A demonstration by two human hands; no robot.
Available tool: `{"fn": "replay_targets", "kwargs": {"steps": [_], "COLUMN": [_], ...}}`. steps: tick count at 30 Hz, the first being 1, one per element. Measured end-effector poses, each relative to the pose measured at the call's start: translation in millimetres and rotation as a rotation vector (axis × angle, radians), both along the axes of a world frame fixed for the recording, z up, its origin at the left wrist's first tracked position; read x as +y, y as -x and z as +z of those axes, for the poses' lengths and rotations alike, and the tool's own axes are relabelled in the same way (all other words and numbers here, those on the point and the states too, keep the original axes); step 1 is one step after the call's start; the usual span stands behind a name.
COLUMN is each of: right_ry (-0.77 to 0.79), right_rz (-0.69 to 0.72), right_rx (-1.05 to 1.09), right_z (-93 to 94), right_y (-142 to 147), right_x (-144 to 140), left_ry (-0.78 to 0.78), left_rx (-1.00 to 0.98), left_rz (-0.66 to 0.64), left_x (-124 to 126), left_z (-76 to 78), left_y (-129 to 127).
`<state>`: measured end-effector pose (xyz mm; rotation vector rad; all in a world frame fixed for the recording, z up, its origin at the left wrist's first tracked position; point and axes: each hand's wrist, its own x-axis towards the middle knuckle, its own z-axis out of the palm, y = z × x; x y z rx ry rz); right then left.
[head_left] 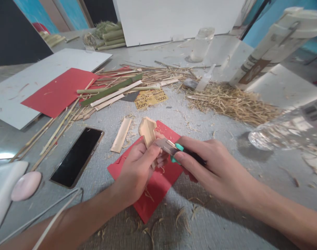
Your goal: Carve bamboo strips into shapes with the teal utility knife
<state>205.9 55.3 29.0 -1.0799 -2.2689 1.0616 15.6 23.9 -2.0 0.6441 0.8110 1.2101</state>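
Note:
My left hand [137,166] grips a short, pale piece of split bamboo [147,131] and holds it upright over a small red paper sheet [150,194]. My right hand [213,166] holds a utility knife [174,149] with a teal slider. Its blade rests against the lower side of the bamboo piece, just above my left thumb. Thin shavings lie on the red paper under both hands.
A flat bamboo slat [121,134] and a black phone [77,156] lie left of my hands. Behind are bamboo strips [111,91], a larger red sheet [56,91] on a white board, yellow cards [150,99], a shavings pile [234,102], a clear bottle [286,130] and a white case [4,187].

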Motion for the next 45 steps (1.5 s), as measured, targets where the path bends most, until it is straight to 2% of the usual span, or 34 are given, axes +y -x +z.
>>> {"fn": "replay_targets", "kwargs": {"steps": [11,20,22,25,29,33,36,45], "right_ry": [0.007,0.023,-0.043,-0.26,-0.578,-0.798,-0.851,-0.854], "right_rz": [-0.005,0.025,0.019,0.05,0.164,0.181,0.163,0.168], "right_rx": [-0.005,0.023,0.043,0.048,-0.095,-0.163,-0.166,-0.161], "right_z": [-0.3,-1.3,-1.2,-1.4,-2.2,-2.6,-2.2,-1.2], "right_y": [1,1,-3,-11,-22,-26,-27,-27], "right_x": [0,-1,3,15,33,40,40,40], "left_ry": [0.029,-0.015,-0.019,-0.017,0.001,0.011,0.016,0.034], "left_rx": [0.045,0.059,0.038,-0.004,-0.032,0.018,0.057,0.05], "left_rz": [0.024,0.001,0.005,0.008,0.008,-0.007,-0.016,-0.024], "left_x": [0,1,1,2,2,1,0,0], "left_z": [1.0,5.0,4.8,5.6,7.4,7.5,7.7,7.1], "left_y": [-2,-1,-1,-1,0,1,1,2]}}
